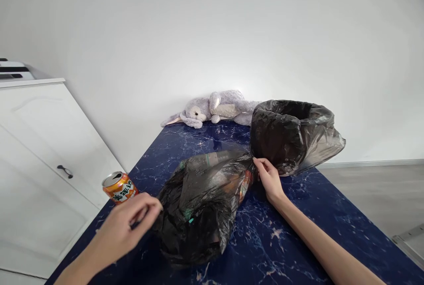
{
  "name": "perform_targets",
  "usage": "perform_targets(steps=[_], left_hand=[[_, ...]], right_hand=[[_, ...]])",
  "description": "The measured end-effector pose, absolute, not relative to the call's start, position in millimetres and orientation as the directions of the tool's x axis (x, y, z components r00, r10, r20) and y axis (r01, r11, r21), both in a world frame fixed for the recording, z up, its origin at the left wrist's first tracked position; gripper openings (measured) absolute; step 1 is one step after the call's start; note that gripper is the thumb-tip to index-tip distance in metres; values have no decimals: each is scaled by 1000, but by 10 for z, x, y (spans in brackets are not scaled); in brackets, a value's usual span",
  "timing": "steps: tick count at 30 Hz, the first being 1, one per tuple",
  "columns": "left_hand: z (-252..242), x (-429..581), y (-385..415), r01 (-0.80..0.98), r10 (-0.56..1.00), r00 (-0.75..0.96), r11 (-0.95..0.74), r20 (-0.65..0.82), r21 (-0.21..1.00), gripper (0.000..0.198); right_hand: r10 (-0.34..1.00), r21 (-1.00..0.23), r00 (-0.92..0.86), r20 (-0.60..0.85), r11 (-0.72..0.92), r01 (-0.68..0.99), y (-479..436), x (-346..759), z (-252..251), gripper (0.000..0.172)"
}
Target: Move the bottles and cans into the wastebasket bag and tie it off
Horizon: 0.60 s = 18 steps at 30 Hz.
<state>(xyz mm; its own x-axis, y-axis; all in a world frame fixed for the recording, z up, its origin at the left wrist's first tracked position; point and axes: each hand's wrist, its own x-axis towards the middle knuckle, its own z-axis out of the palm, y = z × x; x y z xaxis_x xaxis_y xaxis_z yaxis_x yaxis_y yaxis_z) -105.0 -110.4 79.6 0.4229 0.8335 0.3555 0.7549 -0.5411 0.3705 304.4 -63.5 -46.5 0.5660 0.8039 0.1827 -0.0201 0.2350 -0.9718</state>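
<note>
A full black garbage bag (202, 205) lies on the blue marbled table in front of me, its thin film showing a bottle and colourful wrappers inside. At the bag's gathered end, my right hand (269, 179) pinches the plastic between thumb and fingers. My left hand (132, 219) is closed at the bag's left edge, fingertips pressed together on the film. Beyond my right hand stands a bin lined with another black bag (276, 137), its mouth facing up. An orange soda can (119, 186) stands just beyond my left hand, its top opened.
A grey plush rabbit (218, 107) lies on its side at the table's far end, against the white wall. To the left is a white cabinet (43, 152) with a dark handle. The table (265, 245) has its right edge above a grey floor.
</note>
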Motion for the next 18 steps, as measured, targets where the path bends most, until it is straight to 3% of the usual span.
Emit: perform_targets(steps=[3,9,16,18], left_hand=[[655,-836,-1208,639,718,675,-684,171,351,24],[453,-626,-1199,675,731,616,-682,294,281,37],[196,-484,-1193,740,769,576,-634,278,225,78],[145,-430,-1184,768,794,534,-599,290,225,79]], right_hand=[[807,-974,564,172,226,-25,-635,3048,-469,55],[810,-973,560,171,229,-34,-629,3046,-470,57],[803,-966,561,201,258,-24,-630,3039,-461,57],[799,-964,564,207,264,-20,-628,3042,-463,57]])
